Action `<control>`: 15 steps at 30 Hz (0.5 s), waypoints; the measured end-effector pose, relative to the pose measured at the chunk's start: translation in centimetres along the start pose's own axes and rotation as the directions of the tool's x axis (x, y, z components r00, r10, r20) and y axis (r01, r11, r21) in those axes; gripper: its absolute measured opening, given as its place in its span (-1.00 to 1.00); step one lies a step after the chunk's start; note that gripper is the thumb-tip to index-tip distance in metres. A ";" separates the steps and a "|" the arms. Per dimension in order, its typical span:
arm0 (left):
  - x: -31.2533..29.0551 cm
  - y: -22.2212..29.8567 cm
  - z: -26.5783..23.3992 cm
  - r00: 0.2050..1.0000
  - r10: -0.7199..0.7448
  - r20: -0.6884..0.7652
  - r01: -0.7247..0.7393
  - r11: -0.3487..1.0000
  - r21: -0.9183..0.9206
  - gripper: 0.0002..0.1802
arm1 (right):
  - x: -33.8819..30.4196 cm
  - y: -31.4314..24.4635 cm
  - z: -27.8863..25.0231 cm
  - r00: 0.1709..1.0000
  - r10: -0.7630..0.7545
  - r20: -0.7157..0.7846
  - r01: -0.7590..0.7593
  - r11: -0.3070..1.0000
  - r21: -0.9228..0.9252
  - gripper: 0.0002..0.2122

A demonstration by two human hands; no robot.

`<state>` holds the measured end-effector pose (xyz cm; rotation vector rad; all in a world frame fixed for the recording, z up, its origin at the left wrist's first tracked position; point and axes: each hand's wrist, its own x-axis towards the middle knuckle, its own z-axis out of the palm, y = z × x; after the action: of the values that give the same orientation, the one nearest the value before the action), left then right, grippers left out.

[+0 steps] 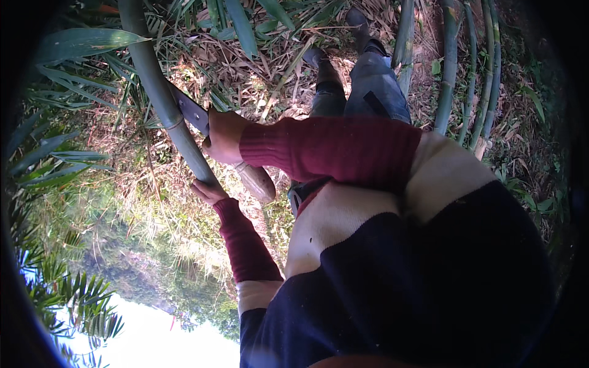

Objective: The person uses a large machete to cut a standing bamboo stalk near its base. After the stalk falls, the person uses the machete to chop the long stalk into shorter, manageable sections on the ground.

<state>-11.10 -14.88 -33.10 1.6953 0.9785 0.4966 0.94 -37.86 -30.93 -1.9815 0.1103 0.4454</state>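
Note:
A thick green bamboo stalk [146,64] slants down from the upper left toward my hands. My left hand [210,192] is closed round its lower part, with the fingers showing on the far side. In my right hand [225,136] is a machete, gripped by its brown wooden handle [259,183], whose butt sticks out below the fist. Its dark blade [192,112] reaches to the stalk beside a pale node ring. Whether the edge has entered the bamboo cannot be seen.
Several upright bamboo stalks [449,67] stand at the right. Long green leaves [89,44] hang at the left. Dry leaf litter [245,80] covers the ground around my jeans [375,83] and dark boots [357,19]. Foliage and bright sky show at the lower left.

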 end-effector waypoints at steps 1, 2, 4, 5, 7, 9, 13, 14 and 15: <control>1.5 -1.9 -2.6 0.999 -0.047 0.002 0.047 0.998 0.034 -0.72 | 2.7 -2.1 -8.4 0.838 0.076 0.540 -0.195 0.966 0.168 -0.39; 2.1 -3.5 -6.0 0.999 -0.041 -0.018 0.041 0.999 -0.001 -0.72 | 3.5 -2.4 -8.9 0.878 0.078 0.472 -0.189 0.963 0.192 -0.47; 2.3 -3.0 -4.7 0.999 -0.001 -0.037 0.001 1.000 0.000 -0.69 | 7.4 -2.7 -11.8 0.986 0.082 0.147 -0.121 0.952 0.281 -0.59; 2.0 -2.8 -3.1 0.998 0.017 -0.060 -0.013 0.998 0.054 -0.67 | 9.8 -2.7 -12.6 0.992 0.097 -0.084 -0.064 0.941 0.331 -0.62; 1.6 -1.4 -2.9 0.998 0.058 0.003 -0.057 0.969 0.241 -0.54 | 12.4 -1.8 -9.1 0.929 -0.013 -0.371 0.049 0.995 0.088 -0.73; 1.6 -2.0 -2.7 0.987 0.158 0.038 -0.162 0.937 0.310 -0.52 | 4.5 -2.3 -4.5 0.982 0.062 0.177 -0.105 0.963 0.248 -0.70; -1.8 -0.4 -4.2 0.998 0.045 0.050 -0.056 0.969 0.240 -0.60 | -3.6 0.3 1.2 0.553 0.080 0.829 -0.233 0.971 0.062 -0.50; -2.1 0.5 -4.4 0.987 0.097 0.125 -0.117 0.978 0.172 -0.64 | -2.7 0.1 0.8 0.626 0.094 0.774 -0.214 0.975 0.055 -0.51; 0.1 0.8 -3.2 0.974 0.109 0.196 -0.170 0.930 0.327 -0.60 | -0.9 0.3 -0.1 0.723 0.140 0.677 -0.236 0.970 0.051 -0.53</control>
<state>-13.05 -13.04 -31.24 2.0949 0.8531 0.2710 0.08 -38.17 -30.89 -1.5701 -0.1168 1.2348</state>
